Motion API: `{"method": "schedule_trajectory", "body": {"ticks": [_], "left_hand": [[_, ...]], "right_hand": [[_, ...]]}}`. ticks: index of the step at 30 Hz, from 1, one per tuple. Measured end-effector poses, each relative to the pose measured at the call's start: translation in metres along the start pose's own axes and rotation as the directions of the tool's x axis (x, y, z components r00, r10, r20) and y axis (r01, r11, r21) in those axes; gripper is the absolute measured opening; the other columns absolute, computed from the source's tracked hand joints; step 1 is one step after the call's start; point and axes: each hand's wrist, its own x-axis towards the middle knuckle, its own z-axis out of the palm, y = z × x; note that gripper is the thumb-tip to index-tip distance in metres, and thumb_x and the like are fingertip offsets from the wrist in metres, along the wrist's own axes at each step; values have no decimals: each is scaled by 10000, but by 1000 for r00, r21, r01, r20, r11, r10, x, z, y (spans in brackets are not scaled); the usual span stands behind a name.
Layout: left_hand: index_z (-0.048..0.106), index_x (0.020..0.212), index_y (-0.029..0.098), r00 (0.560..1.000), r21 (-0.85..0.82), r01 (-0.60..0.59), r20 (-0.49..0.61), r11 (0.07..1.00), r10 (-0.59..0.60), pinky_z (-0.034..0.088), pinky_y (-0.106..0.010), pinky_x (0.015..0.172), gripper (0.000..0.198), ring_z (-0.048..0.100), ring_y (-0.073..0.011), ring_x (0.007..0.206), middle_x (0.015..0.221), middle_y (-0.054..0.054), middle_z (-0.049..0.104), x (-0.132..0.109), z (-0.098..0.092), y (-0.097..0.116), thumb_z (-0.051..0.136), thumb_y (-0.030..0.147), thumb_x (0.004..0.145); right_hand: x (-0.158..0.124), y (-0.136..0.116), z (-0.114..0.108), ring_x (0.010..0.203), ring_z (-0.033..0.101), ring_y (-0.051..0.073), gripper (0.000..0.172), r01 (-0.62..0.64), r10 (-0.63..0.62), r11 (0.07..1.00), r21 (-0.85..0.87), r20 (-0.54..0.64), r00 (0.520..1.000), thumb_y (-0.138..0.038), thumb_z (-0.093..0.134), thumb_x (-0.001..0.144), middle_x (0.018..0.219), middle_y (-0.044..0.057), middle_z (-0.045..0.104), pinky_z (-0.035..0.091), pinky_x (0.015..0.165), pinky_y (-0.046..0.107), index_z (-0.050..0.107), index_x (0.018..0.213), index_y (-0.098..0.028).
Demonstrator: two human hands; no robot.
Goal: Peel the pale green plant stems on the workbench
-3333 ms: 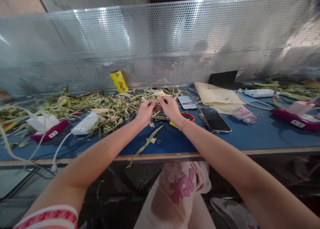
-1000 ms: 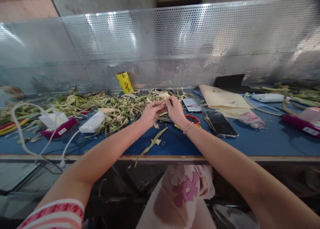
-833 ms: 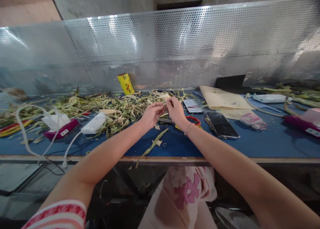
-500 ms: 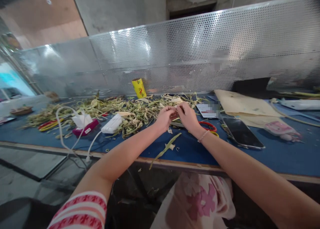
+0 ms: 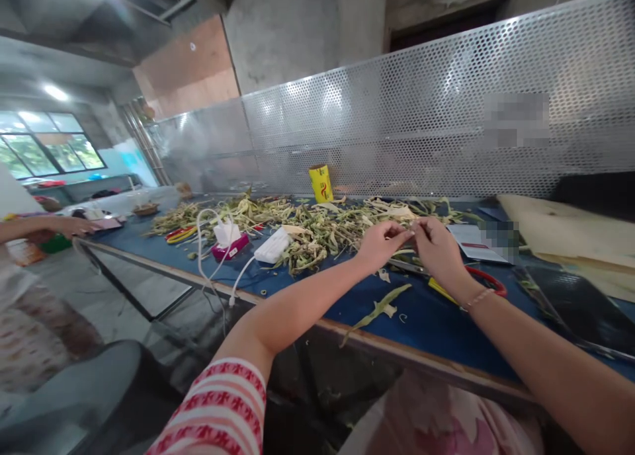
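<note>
My left hand (image 5: 381, 245) and my right hand (image 5: 440, 248) meet fingertip to fingertip above the blue table (image 5: 317, 303). Each is closed in a pinch; something tiny and pale seems to sit between the fingertips, too small to name. Just behind them spreads a heap of dried greenish leaves and stalks (image 5: 317, 233). Scissors with red and yellow handles (image 5: 489, 280) lie beneath my right hand, partly covered by it. Nearer the table's front edge is a long strip of dry leaf (image 5: 377, 313), beside a few pale scraps.
A white power strip (image 5: 272, 245), a magenta tissue box (image 5: 231, 247) and more scissors (image 5: 181, 235) lie to the left. A yellow tube (image 5: 321, 184) stands by the perforated metal screen (image 5: 421, 111). A phone (image 5: 580, 303) and brown paper (image 5: 570, 233) lie right. Another person's hand (image 5: 72, 225) is far left.
The view has turned left, bringing another person, a chair and a window into sight. My hands stay pinched together over the same part of the table.
</note>
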Motion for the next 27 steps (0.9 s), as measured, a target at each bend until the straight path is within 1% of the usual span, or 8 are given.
{"method": "schedule_trajectory", "body": {"ticks": [3,8,12,15,17,20,22,27], "left_hand": [[553,687,147,999,32,22,-26,999,-21,410,-259,632,174,504,-113,601,630,-12,555,-1,0,-3,581,318,688],[576,691,141,999,37,38,4,999,-38,411,-249,593,167,500,-111,574,616,-22,561,-2,0,-6,565,307,699],[587,684,147,999,111,-2,35,994,-2,415,-255,602,181,510,-121,578,608,-22,568,-1,-3,-4,524,311,731],[593,679,156,999,235,-30,24,971,25,418,-268,643,172,533,-142,625,631,-29,590,1,-3,-4,515,295,742],[601,703,161,998,265,-61,27,962,56,422,-270,665,133,548,-147,650,672,-33,610,3,-3,-4,510,251,741],[609,718,169,992,241,-125,21,962,124,428,-261,687,74,568,-150,687,729,-35,632,6,-2,-6,541,195,705],[610,686,176,989,229,-140,-12,963,147,430,-256,669,44,564,-149,658,684,-24,627,8,-2,-7,570,189,676],[608,650,167,995,193,-95,-14,977,99,419,-247,614,77,539,-141,603,622,-11,605,11,-3,-6,560,224,668]], "right_hand": [[0,2,1,492,444,153,270,-5,5,1000,12,17,1000,-461,404,769,531,6,485,332,510,293,469,700,-208],[0,4,2,448,414,152,305,-8,6,999,44,46,999,-507,398,756,486,-10,455,333,494,307,468,695,-217],[0,4,2,469,416,149,283,10,-13,997,77,41,999,-485,408,749,499,-13,454,335,500,298,467,697,-213],[2,3,1,488,410,143,243,12,-19,994,105,69,997,-436,403,755,517,-19,450,338,512,288,469,707,-208],[3,2,0,493,408,137,211,12,-19,996,84,81,997,-396,400,757,533,-22,451,338,527,283,473,713,-203],[6,1,-2,512,410,135,191,25,-30,997,71,62,998,-365,396,753,550,-20,453,337,544,279,470,710,-194],[8,1,-2,522,407,133,182,31,-35,997,76,48,998,-356,392,751,557,-23,446,333,550,274,459,703,-194],[10,2,-1,509,399,123,174,-8,0,994,107,79,997,-356,381,766,550,-35,435,321,530,258,439,714,-201]]}}
